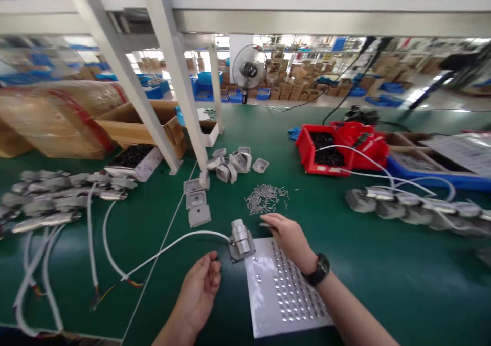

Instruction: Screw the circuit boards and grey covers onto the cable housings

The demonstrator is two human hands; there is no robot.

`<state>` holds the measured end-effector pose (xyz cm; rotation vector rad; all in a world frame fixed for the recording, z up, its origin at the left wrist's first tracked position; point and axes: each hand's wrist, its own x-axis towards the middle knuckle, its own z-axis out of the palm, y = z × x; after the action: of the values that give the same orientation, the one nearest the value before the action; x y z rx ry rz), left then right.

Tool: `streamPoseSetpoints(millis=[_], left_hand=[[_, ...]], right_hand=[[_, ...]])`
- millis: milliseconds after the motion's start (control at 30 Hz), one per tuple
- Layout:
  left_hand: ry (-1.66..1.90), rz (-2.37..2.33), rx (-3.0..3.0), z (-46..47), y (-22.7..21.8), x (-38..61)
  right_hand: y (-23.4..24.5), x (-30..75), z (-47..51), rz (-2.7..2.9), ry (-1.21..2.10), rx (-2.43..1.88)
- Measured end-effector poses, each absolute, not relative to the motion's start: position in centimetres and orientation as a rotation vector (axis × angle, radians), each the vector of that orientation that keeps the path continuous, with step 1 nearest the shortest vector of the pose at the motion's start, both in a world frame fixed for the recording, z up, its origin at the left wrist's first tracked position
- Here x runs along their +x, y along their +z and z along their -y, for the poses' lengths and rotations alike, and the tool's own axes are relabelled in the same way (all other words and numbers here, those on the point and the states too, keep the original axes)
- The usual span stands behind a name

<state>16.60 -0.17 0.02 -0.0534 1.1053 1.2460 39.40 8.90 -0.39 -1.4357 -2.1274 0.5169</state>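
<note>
At a green workbench (376, 274), the left hand (201, 290) curls loosely and empty just beside a cabled metal fitting (241, 237) standing at the corner of a perforated plate (286, 295), while the right hand (289, 239) pinches a small pin (264, 225) near the loose pins (266, 199).

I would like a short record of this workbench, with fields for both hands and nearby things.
Left hand: loosely curled, empty, near white cable
Right hand: fingertips at small metal piece, by screw pile
Between them: metal connector on perforated plate corner
Behind: grey covers, red bins
Surface: green table
</note>
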Motion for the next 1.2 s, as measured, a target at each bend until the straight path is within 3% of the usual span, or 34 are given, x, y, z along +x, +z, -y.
streamPoseSetpoints(millis=[167, 367, 733, 1033, 1200], left_hand=[[1.192, -1.236, 0.035, 0.5, 1.4, 16.1], [1.251, -1.193, -0.071, -0.5, 3.1, 17.0], [1.141, -1.079, -0.03, 0.5, 0.6, 16.8], [1.24, -1.152, -0.064, 0.6, 3.1, 16.7], [1.221, -1.089, -0.104, 0.3, 1.9, 16.7]], right_hand=[[-1.2, 44.4, -11.0, 1.714, 0.354, -1.985], [-2.3, 43.3, -14.0, 1.611, 0.35, -2.274], [-2.9, 45.1, -14.9, 1.755, 0.451, -2.151], [-2.8, 45.1, -15.5, 1.795, 0.489, -2.013], [-2.5, 44.3, -15.7, 1.839, 0.49, -1.995]])
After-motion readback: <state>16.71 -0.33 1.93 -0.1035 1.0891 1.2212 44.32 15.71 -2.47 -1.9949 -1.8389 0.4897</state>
